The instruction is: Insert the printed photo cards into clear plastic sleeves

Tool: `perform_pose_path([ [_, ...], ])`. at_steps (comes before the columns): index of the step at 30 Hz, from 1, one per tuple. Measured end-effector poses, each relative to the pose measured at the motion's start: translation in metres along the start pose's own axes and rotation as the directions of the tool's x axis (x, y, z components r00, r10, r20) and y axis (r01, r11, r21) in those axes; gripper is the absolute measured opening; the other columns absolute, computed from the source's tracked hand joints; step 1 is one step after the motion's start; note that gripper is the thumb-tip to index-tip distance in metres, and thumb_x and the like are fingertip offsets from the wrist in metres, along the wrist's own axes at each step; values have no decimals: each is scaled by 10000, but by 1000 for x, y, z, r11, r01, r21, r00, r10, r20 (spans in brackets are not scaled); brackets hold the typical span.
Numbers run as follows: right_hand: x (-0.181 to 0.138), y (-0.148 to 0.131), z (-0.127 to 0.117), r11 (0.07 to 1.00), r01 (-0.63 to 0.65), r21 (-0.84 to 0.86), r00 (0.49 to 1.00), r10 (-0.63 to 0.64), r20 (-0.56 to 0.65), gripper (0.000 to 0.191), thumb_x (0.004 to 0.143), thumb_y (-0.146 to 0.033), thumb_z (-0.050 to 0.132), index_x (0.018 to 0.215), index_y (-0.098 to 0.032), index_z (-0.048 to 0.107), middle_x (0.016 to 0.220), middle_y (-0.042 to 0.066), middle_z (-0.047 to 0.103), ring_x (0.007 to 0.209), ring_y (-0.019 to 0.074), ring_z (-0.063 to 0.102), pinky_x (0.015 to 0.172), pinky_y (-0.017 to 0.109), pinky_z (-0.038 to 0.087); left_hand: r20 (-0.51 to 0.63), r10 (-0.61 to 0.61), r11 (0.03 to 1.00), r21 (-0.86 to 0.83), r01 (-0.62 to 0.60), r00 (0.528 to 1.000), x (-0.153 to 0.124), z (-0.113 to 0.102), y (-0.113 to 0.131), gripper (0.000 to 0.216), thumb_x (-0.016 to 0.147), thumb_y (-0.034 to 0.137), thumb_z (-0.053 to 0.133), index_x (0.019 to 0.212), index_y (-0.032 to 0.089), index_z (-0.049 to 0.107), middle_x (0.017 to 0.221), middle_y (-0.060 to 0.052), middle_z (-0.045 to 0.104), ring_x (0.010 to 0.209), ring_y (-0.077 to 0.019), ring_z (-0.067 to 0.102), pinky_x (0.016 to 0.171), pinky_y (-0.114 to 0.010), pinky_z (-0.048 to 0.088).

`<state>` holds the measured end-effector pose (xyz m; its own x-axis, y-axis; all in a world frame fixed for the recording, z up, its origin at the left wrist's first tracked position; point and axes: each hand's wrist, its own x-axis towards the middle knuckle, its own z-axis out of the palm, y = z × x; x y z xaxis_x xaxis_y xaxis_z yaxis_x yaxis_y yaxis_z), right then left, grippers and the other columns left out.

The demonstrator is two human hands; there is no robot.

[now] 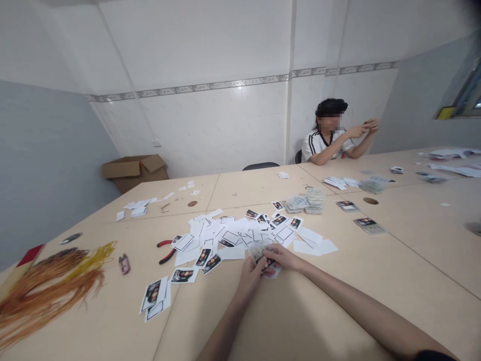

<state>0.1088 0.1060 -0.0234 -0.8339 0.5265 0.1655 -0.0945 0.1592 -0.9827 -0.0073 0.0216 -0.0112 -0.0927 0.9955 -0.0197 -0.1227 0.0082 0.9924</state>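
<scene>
Both hands meet over a clear plastic pack with a dark printed card (267,264), low at the table's near side. My left hand (251,273) grips its left edge, thumb on top. From the right, my right hand (283,257) closes on the same pack, fingers over its upper part. Beneath it shows a pinkish printed piece (273,272); whether that belongs to the pack I cannot tell. Just beyond the hands spreads a loose pile of white and black printed cards (233,233), some face up, some blank side up.
Stacks of clear plastic packs (314,199) stand beyond the pile. Red-handled pliers (165,250), a pink clipper-like tool (124,264) and orange cords (56,286) lie left. Card-topped packs (369,225) lie right. A co-worker (326,135) sits across the table; a cardboard box (135,173) stands behind.
</scene>
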Motion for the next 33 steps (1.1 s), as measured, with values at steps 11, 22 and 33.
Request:
perform_pose_path([
  [11, -1, -1, 1, 998, -15, 58, 1000, 15, 10, 506, 800, -511, 322, 566, -118, 539, 439, -6, 512, 378, 73, 431, 367, 180, 255, -4, -27, 1000, 4, 28, 1000, 0, 1, 5, 388, 668, 452, 534, 838, 107, 588, 668, -69, 672, 540, -170, 601, 534, -279, 465],
  [22, 1, 5, -5, 997, -23, 79, 999, 25, -25, 504, 772, -523, 360, 541, -116, 546, 455, -6, 523, 390, 78, 448, 411, 197, 353, -23, -5, 999, 38, 6, 1000, 1, 0, 4, 377, 679, 467, 502, 770, 116, 604, 602, -41, 645, 482, -137, 551, 490, -243, 420],
  [33, -3, -4, -12, 953, -28, 301, 995, 55, -79, 301, 621, -295, 646, 843, -129, 528, 659, -3, 592, 529, 89, 544, 547, 223, 443, -84, 29, 995, 95, -21, 996, 6, -4, -8, 275, 595, 375, 624, 677, 115, 583, 461, 11, 558, 443, -110, 486, 463, -218, 361],
])
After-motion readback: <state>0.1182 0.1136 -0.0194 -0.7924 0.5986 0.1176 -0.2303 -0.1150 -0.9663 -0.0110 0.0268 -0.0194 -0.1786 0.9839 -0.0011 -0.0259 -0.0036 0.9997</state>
